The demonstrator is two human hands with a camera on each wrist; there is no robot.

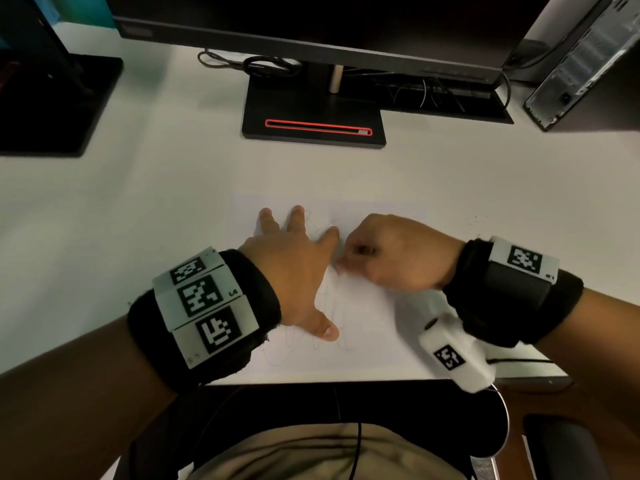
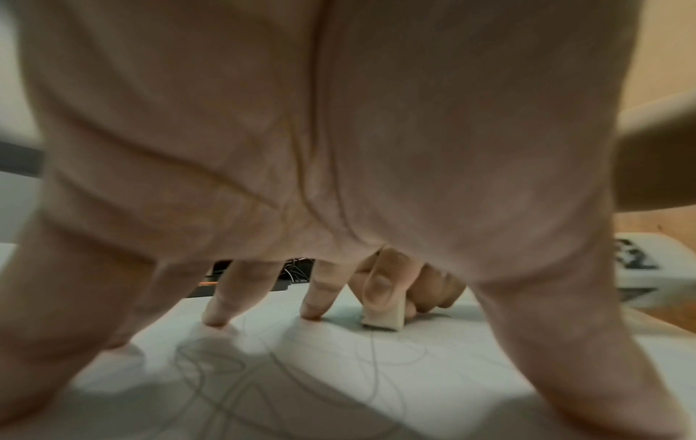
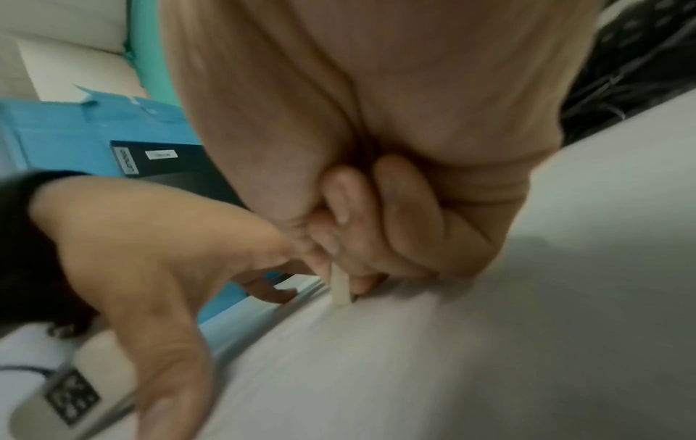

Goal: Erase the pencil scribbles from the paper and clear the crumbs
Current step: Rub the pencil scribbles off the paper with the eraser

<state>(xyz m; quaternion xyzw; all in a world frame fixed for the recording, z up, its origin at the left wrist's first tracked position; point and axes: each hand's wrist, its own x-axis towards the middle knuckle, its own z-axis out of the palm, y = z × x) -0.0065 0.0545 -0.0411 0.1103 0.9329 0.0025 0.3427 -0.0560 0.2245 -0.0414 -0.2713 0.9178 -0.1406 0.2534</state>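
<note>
We pin the thin, easily creased paper (image 1: 363,306) with spread left hand (image 1: 294,268) fingers (flat, grasping nothing) beside the right hand (image 1: 398,258) pinching the small, soft eraser (image 2: 382,318).

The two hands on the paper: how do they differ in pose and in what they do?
The left hand lies spread, straight fingers pressing the paper flat; the right hand is curled into a grip. The left hand holds nothing; the right hand pinches a white eraser, its end on the paper. Both are on the same sheet, near the pencil scribbles.

Matt white paper (image 1: 367,317), smooth pale desk (image 1: 138,209), eraser (image 2: 382,318) prob. soft rubber, matt
</note>
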